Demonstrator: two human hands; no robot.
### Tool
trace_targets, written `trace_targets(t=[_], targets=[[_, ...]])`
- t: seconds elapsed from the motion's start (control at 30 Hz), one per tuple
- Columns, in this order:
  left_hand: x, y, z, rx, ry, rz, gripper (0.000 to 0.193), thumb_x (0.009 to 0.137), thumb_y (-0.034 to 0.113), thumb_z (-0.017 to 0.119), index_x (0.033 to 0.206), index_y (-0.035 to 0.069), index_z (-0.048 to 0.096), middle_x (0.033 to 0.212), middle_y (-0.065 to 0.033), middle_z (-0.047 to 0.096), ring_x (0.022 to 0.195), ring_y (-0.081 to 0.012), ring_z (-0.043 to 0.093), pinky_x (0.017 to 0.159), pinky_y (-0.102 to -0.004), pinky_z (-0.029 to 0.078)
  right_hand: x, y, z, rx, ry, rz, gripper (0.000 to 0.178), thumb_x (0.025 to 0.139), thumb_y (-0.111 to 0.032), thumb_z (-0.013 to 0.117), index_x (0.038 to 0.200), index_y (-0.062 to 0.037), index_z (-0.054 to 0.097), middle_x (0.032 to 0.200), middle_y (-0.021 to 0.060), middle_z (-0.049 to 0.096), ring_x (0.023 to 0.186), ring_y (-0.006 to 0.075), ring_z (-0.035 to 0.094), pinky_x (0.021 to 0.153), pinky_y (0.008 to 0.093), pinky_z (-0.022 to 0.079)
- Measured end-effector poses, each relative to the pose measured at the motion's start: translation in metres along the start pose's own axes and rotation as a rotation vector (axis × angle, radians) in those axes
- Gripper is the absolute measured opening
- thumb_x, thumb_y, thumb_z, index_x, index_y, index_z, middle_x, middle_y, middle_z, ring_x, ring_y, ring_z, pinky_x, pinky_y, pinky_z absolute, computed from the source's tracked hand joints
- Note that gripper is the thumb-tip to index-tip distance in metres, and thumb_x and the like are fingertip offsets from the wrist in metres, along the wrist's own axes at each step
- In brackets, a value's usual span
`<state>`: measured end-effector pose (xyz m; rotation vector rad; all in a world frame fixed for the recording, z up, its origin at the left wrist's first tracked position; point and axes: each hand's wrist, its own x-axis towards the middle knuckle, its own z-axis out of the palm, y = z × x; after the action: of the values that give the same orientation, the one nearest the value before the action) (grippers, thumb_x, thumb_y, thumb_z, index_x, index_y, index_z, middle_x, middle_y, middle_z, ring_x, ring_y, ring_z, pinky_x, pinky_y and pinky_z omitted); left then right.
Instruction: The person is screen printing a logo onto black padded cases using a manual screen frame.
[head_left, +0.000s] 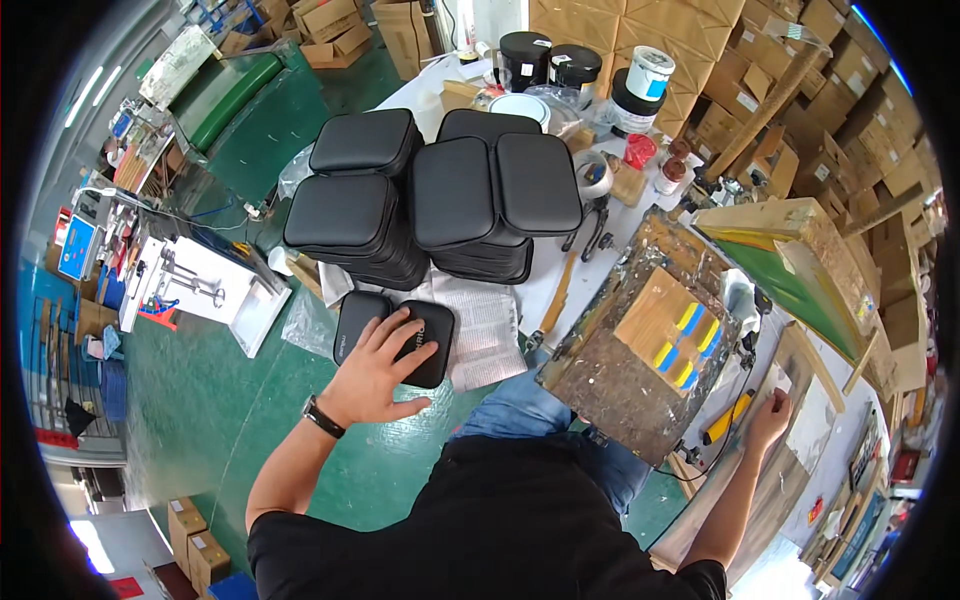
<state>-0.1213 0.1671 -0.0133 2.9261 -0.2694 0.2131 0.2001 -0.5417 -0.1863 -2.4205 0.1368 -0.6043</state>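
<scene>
Cases [442, 332] beneath flat-spread, ungripping left hand [383, 368], apparently for steadying, with right hand [770, 418] curled, cannot tell whether gripping.

Bright, fairly even light fills the scene, with long white light strips [84, 97] glowing at upper left. The black, soft-cornered square cases [340, 211] carry a faint sheen; the glossy green painted floor [250, 400] reflects palely. Glare whitens the lower right. Fisheye distortion bends edges near the black rim.
</scene>
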Motion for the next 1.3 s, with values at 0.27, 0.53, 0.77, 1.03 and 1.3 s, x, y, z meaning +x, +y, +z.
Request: trace_targets(t=[0.27, 0.53, 0.77, 1.03, 1.3], targets=[[0.151, 0.007, -0.106, -0.114, 0.321, 0.151, 0.069, 0.083, 0.029, 0.088, 0.146, 0.007, 0.068, 0.157, -0.0169, 0.058, 0.138, -0.0381, 0.061, 0.115, -0.0485, 0.051, -0.001, 0.002, -0.009, -0.089, -0.005, 0.038, 0.019, 0.102, -0.006, 0.066, 0.118, -0.0024, 0.075, 0.107, 0.0113, 0.075, 0.093, 0.0265, 0.070, 0.087, 0.0370, 0.058], [0.255, -0.006, -0.091, 0.343, -0.128, -0.022, 0.121, 0.069, 0.045, 0.098, 0.170, 0.008, 0.041, 0.162, -0.0236, 0.050, 0.148, -0.0437, 0.050, 0.125, -0.0494, 0.040, -0.030, -0.182, -0.056, 0.239, -0.020, -0.242, 0.028, 0.094, 0.008, 0.066, 0.120, -0.0007, 0.072, 0.105, 0.0079, 0.070, 0.088, 0.0199, 0.065, 0.083, 0.0325, 0.055], [0.216, 0.067, -0.096, -0.390, 0.176, 0.111, 0.130, 0.068, 0.054, 0.098, 0.172, 0.007, 0.037, 0.162, -0.0244, 0.047, 0.139, -0.0416, 0.057, 0.115, -0.0526, 0.048, -0.112, -0.293, -0.078, 0.693, -0.482, -0.457, 0.037, 0.089, 0.005, 0.074, 0.126, 0.0011, 0.072, 0.112, 0.0119, 0.073, 0.090, 0.0244, 0.069, 0.079, 0.0348, 0.057], [0.186, 0.168, 0.048, -2.317, 0.103, -0.491, 0.084, 0.109, 0.049, 0.067, 0.176, 0.014, 0.029, 0.158, -0.0146, 0.057, 0.137, -0.0303, 0.064, 0.108, -0.0398, 0.054, -0.141, -0.346, -0.028, 0.377, -0.470, -0.886, 0.056, 0.085, -0.010, 0.087, 0.136, 0.0000, 0.065, 0.117, 0.0133, 0.071, 0.095, 0.0300, 0.074, 0.082, 0.0391, 0.062], [0.240, 0.119, 0.083, -1.332, 0.211, -0.374, 0.073, 0.098, 0.035, 0.082, 0.160, 0.011, 0.053, 0.153, -0.0131, 0.052, 0.128, -0.0297, 0.061, 0.111, -0.0377, 0.050, -0.054, -0.293, 0.000, 0.929, -0.677, 0.169, 0.066, 0.089, -0.001, 0.087, 0.145, 0.0056, 0.053, 0.124, 0.0166, 0.070, 0.103, 0.0210, 0.069, 0.091, 0.0336, 0.059]])
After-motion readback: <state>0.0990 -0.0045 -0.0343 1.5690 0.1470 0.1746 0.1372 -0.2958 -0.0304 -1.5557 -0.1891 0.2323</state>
